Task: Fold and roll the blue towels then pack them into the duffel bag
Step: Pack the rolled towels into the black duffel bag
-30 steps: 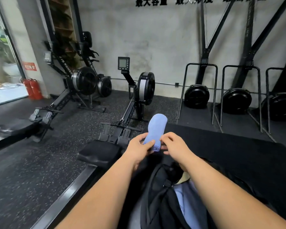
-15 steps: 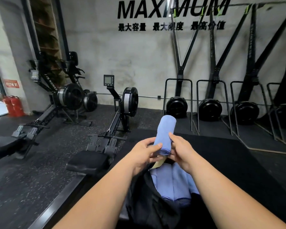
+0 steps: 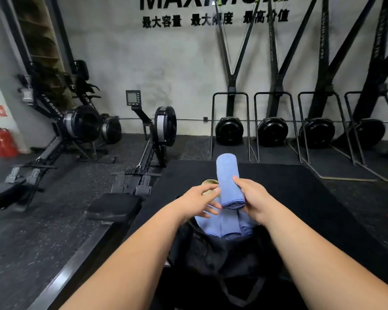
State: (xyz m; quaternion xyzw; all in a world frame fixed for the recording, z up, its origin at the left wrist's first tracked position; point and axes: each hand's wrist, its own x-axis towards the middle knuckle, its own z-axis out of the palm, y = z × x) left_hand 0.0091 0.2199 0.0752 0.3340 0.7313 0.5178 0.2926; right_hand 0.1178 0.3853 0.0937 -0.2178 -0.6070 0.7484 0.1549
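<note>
Curling round the lower half of the rolled blue towel (image 3: 227, 175), the right hand (image 3: 253, 200) makes the only firm grip, thumb pressed on the cloth and fingers hidden behind. The left hand (image 3: 199, 198) lies just beside the roll's bottom end, fingers loosely spread and holding nothing; whether it touches the cloth I cannot tell. Directly below the grip, packed rolls (image 3: 224, 227) crowd the mouth of the duffel bag (image 3: 211, 256). Held at one end only, the roll could loosen and unwind, or jam against its neighbours and tumble onto the black mat (image 3: 300, 198).
</note>
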